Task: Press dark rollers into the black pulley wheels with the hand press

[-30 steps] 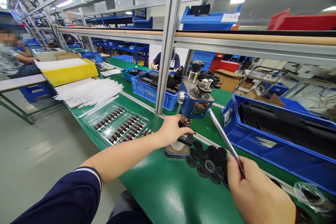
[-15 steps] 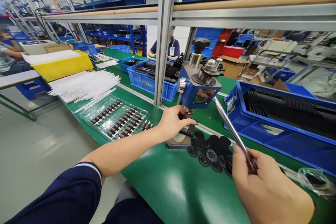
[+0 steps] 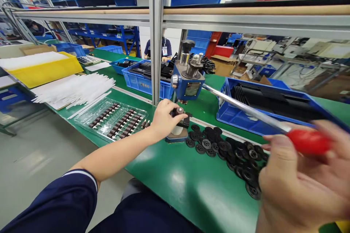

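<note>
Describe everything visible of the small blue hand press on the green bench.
The hand press has a blue painted head with chrome fittings and a black knob on top, standing upright on a small base on the green bench. Its long metal lever, red-tipped, slopes right into the right hand. The left hand holds a small part under its ram.

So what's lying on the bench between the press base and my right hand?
In the head view, a scatter of small black wheels covers the green bench from the press base to the right hand, under the lever.

right hand (image 3: 303, 185) blurred, cut off; red lever knob (image 3: 308, 142) perhaps ungripped.
</note>
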{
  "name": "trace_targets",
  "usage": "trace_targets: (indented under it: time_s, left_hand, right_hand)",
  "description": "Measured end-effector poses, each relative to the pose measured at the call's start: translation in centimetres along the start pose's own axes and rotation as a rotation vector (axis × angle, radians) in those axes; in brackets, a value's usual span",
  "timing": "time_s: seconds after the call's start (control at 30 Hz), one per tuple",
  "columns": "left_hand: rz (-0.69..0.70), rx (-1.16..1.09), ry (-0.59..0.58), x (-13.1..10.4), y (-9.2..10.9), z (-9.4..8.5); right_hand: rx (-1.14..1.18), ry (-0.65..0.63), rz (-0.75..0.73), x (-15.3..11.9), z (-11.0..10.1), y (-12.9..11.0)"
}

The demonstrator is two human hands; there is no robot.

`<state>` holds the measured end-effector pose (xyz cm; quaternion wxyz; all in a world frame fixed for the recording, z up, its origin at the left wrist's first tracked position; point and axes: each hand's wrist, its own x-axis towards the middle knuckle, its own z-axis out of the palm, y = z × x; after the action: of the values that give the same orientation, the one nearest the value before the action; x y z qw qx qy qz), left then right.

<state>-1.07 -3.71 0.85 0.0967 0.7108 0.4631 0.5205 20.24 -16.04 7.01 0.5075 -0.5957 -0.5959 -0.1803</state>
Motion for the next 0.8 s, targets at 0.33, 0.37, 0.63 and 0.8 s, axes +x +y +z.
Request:
trace_targets:
  time_s: [0.33, 0.37, 0.63, 0.8]
  left_hand:
    - [-0.320, -0.622, -0.373, -11.8, -1.9, 7.5]
    - [-0.415, -0.720, -0.385, -12.3, -2.7, 8.5]
    - [-0.697, -0.984, -0.581, -13.5, -7.0, 9.7]
    - [-0.580, -0.797, -0.531, -14.5, -6.9, 10.7]
  right_hand:
    - [0.614, -0.302, 0.416, -10.0, 11.1, 8.3]
    - [0.631, -0.408, 0.409, -11.5, 12.1, 9.2]
    - [0.635, -0.768, 0.308, -15.7, 14.1, 10.1]
    - [0.519, -0.701, 0.250, -15.6, 14.1, 10.2]
